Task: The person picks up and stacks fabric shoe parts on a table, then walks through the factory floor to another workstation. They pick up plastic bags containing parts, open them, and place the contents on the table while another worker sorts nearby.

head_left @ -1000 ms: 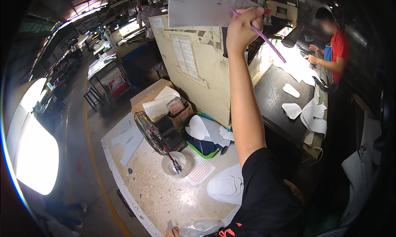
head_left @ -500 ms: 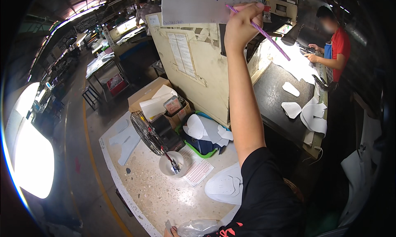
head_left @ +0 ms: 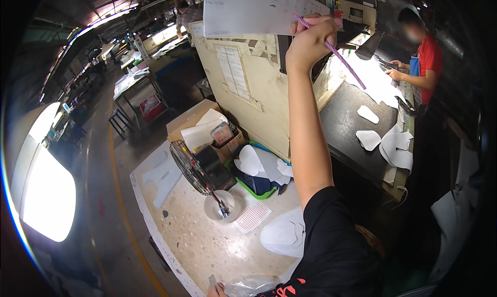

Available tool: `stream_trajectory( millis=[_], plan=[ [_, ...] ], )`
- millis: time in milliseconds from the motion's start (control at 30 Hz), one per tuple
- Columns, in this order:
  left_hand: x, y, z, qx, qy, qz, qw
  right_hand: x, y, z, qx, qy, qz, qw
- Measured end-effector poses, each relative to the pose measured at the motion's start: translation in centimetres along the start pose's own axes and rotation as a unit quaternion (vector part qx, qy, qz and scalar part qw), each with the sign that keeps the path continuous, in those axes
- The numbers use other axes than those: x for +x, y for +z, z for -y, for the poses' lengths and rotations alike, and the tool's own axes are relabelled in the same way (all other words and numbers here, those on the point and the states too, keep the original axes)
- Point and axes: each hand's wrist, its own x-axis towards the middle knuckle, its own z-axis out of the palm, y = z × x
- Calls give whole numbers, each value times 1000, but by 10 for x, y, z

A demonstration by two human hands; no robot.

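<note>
My right arm reaches up and away over the table. High in the view, my right hand (head_left: pixel 313 41) is closed around a slim purple pen (head_left: pixel 346 63), its upper end close to a white sheet with handwriting (head_left: pixel 248 12). The sheet stands above a cream cabinet panel (head_left: pixel 264 74); the fingers are partly hidden behind the back of the hand. At the bottom edge, my left hand (head_left: pixel 218 291) shows only in part, closed on a small flat grey piece (head_left: pixel 213 282). Beside it lies a clear plastic bag (head_left: pixel 251 285).
On the table (head_left: pixel 194 245) are a round translucent tub (head_left: pixel 213 212), a black fan (head_left: pixel 187 167), a cardboard box (head_left: pixel 178 122), a green-rimmed basket (head_left: pixel 266 194) and white cut pieces (head_left: pixel 282 235). A person in red (head_left: pixel 428 59) works at a dark bench (head_left: pixel 344 110) on the right.
The view has tilted slightly, so more of the handwritten sheet shows and the scene sits lower. My right hand keeps the pen by the sheet; my left hand has barely moved.
</note>
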Motion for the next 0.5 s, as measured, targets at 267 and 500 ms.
stream_trajectory(
  millis=[267,500],
  plan=[
    [-3,-2,22,-135,-57,0,989,-123,-69,128,52,261,195,944],
    [21,-66,-50,-609,-108,230,751,-249,-138,298,-80,495,368,783]
  ],
)
